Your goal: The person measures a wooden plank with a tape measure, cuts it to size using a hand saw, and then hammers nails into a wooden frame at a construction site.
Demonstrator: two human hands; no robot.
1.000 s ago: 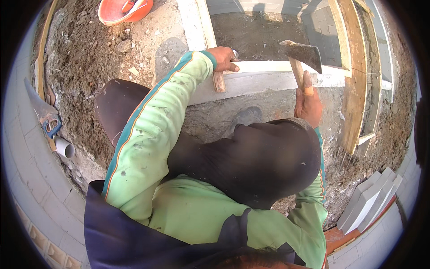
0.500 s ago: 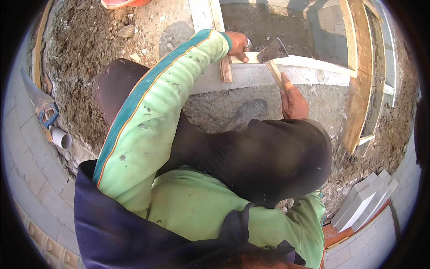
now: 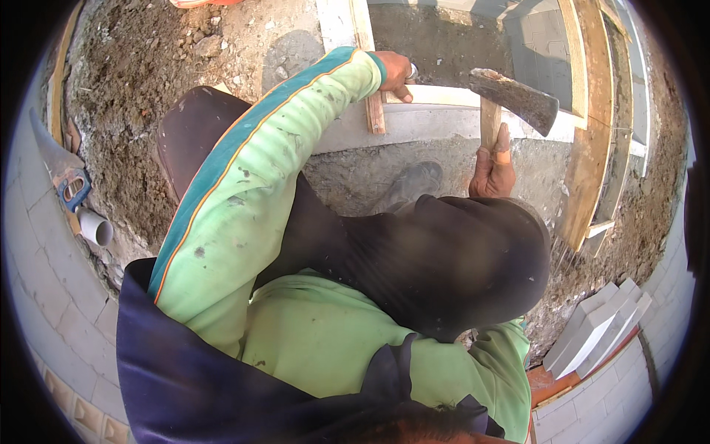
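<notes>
My right hand (image 3: 493, 176) is wrapped around the wooden handle of a hatchet (image 3: 489, 124), an orange band showing on one finger. The dark, worn hatchet head (image 3: 526, 105) is above the right part of a pale wooden strip (image 3: 440, 95); whether it touches the wood I cannot tell. At the strip's left end, where it meets an upright wooden batten (image 3: 374, 111), my left hand (image 3: 396, 74) is closed with its thumb along the strip. Something shiny and silvery shows at its fingers. The undersides of the left fingers are hidden.
Wooden form boards (image 3: 592, 140) run down the right side, and a concrete ledge (image 3: 355, 138) lies below the strip. At far left are a handsaw (image 3: 63, 166) and a grey pipe piece (image 3: 96, 227). Grey slabs (image 3: 595, 329) are stacked at lower right.
The hatchet has swung right and turned, so its head now shows larger and at a different angle. My right hand has shifted slightly right. My left hand stays at the strip's left end.
</notes>
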